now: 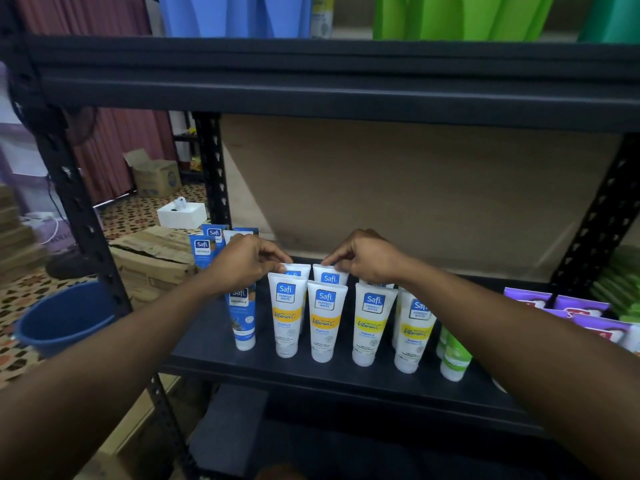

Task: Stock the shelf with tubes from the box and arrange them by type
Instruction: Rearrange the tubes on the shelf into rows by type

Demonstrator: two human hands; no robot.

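Observation:
Several white Safi Vitamin C tubes (323,320) stand cap-down in rows on the dark shelf (346,375). My left hand (247,259) pinches the top edge of a back-row white tube (292,270). My right hand (363,258) pinches the top of the neighbouring back-row white tube (329,275). Blue Safi Naturals tubes (242,317) stand at the left end, several more behind my left hand. Green-and-white tubes (453,355) stand at the right of the white ones, partly hidden by my right forearm.
Purple packets (585,313) lie at the shelf's right end. A black upright post (211,174) bounds the shelf on the left. Cardboard boxes (152,258) and a blue bucket (62,320) sit on the patterned floor at the left. Another shelf beam (329,84) runs overhead.

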